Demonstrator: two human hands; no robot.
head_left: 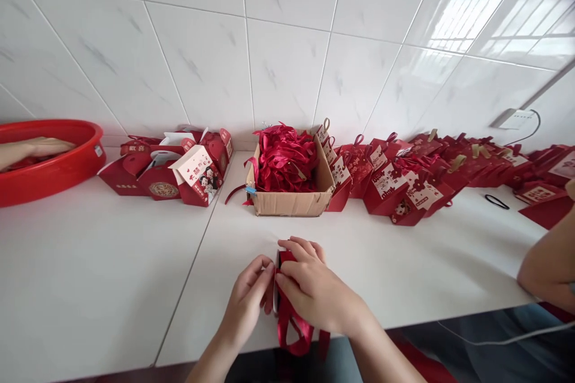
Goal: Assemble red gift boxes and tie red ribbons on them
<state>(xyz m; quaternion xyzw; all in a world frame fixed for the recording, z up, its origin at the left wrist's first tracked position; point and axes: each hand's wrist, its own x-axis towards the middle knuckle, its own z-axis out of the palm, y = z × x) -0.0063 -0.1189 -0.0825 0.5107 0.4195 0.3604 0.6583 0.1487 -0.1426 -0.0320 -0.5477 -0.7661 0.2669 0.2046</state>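
A small red box (284,258) lies at the table's near edge, mostly covered by my hands. My left hand (254,287) pinches its left side, thumb and fingers closed on the edge. Across its top lies my right hand (309,281), fingers bent round the box. A red ribbon (300,344) loops from the box down over the table edge. Beyond my hands stands a cardboard box (290,203) full of red ribbons (285,158).
Several folded red boxes (164,182) stand at the left, beside a red basin (54,170) with another person's hand in it. Many finished-looking red boxes (386,188) line the wall at the right. A black band (496,201) and a person's arm (550,257) are at the far right.
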